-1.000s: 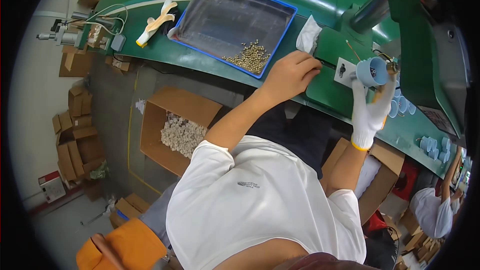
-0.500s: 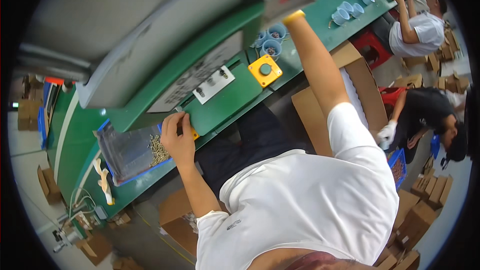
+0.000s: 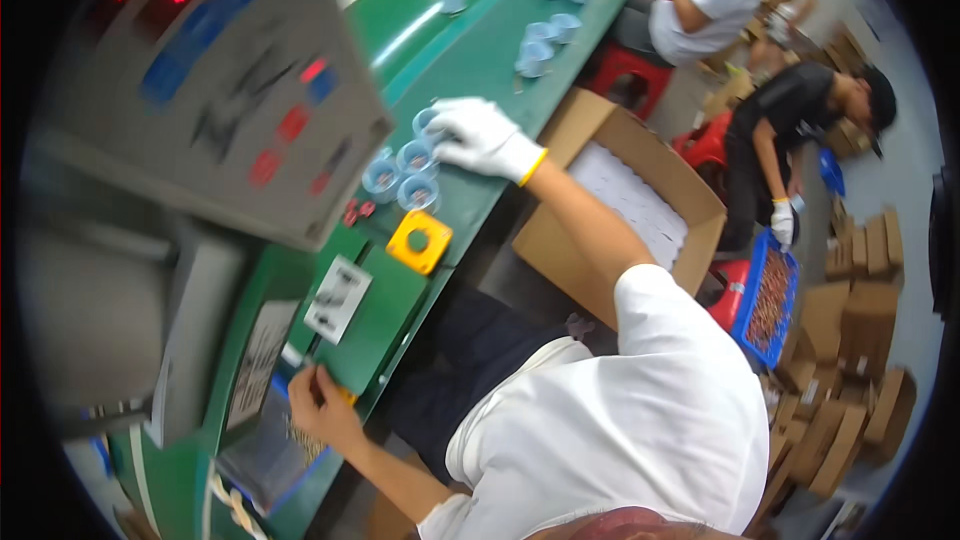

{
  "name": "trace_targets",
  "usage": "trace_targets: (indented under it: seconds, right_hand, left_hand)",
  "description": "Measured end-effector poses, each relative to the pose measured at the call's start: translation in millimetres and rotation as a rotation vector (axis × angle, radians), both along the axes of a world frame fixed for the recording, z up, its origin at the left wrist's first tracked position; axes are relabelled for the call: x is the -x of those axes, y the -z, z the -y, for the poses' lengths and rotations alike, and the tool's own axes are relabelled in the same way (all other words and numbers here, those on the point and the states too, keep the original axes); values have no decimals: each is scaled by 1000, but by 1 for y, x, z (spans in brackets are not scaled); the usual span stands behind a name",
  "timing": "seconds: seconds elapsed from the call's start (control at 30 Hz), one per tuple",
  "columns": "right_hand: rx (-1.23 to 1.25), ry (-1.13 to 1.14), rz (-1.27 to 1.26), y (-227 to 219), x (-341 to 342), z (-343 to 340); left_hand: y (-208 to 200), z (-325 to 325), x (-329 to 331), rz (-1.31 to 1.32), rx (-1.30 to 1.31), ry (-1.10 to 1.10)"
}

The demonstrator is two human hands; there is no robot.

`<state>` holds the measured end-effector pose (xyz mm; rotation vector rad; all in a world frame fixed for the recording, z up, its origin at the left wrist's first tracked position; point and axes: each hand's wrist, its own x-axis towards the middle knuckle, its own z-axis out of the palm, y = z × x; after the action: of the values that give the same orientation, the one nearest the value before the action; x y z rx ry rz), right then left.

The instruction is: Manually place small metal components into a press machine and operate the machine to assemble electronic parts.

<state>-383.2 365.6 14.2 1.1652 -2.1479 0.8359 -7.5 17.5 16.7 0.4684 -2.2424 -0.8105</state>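
My right hand (image 3: 486, 141), in a white glove with a yellow cuff, reaches over the green bench. Its fingers close at the rim of a light blue plastic cup (image 3: 424, 124). Beside it stand more blue cups (image 3: 416, 157) with small reddish parts inside. My bare left hand (image 3: 322, 406) is at the machine's front edge, thumb and fingers bent together; whatever they hold is too small to make out. Under that hand is a blue-rimmed bin (image 3: 262, 465) with small brass-coloured parts (image 3: 304, 440). A white plate with dark fittings (image 3: 338, 300) lies on the green machine bed (image 3: 375, 318).
A grey control box (image 3: 230, 80) with red digits stands at the left. A yellow box with a green button (image 3: 419, 241) sits on the bench edge. On my right are an open carton (image 3: 705, 230), a co-worker in black (image 3: 790, 120) and a blue crate of reddish parts (image 3: 768, 305).
My view has swung to the right. My gloved right hand, hidden behind the control box before, now shows at the blue cups. My left hand stays by the machine edge, fingers still bent.
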Motion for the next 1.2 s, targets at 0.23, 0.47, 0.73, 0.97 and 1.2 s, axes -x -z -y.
trace_targets:
  seconds: [0.23, 0.47, 0.73, 0.97, 1.2]
  right_hand:
    - [605, -77, 251, -21, -46, 46]
    - [546, -394, 675, -59, -179, 124]
    - [321, -204, 194, -75, -205, 177]
    - [141, -182, 332, -104, -198, 178]
    - [-292, -121, 528, -120, -194, 171]
  left_hand:
    - [4, 1, -9, 41, -11, -69]
    - [0, -9, 13, 80, -55, -83]
    - [-13, -8, 2, -44, -88, -20]
    - [-9, -6, 2, -38, -68, -10]
    - [-16, -10, 0, -23, -70, -18]
